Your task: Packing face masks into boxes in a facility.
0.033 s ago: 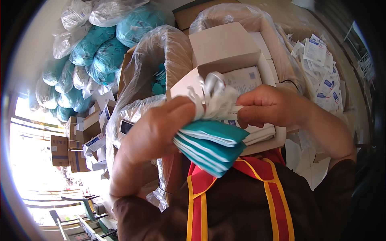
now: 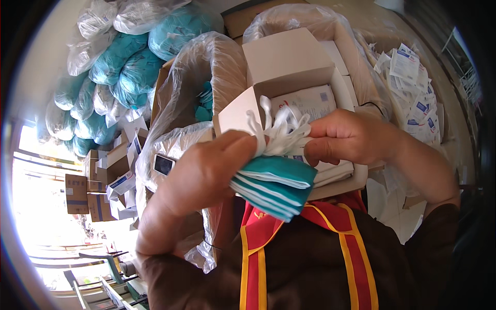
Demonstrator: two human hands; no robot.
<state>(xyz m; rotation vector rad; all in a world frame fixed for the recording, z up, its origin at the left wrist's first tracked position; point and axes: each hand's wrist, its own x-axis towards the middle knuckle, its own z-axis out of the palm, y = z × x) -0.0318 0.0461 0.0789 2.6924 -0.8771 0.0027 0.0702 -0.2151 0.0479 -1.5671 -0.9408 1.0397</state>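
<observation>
A stack of teal face masks (image 2: 281, 178) with white edges hangs over the near side of an open carton, above my apron. My left hand (image 2: 214, 160) is closed around its upper left end. White ear loops (image 2: 284, 126) fan up from the stack between my two hands. With thumb and fingers pinched together, my right hand (image 2: 349, 137) grips the right ends of the loops. Below and behind the hands, the open carton (image 2: 287, 57) holds flat white printed packets (image 2: 310, 101). The fingertips of my left hand are partly hidden by the loops.
Left of the carton stands a plastic-lined box (image 2: 219, 62) with teal pieces inside. A phone-like device (image 2: 164, 164) lies by my left forearm. Clear bags of teal and white goods (image 2: 139, 72) pile up at the far left. White packets (image 2: 413, 93) fill a box at the right.
The ear loops, blurred before, now stand spread out and sharper. The mask stack has shifted slightly up and right, and my left hand has moved slightly; the right hand stays nearly in place.
</observation>
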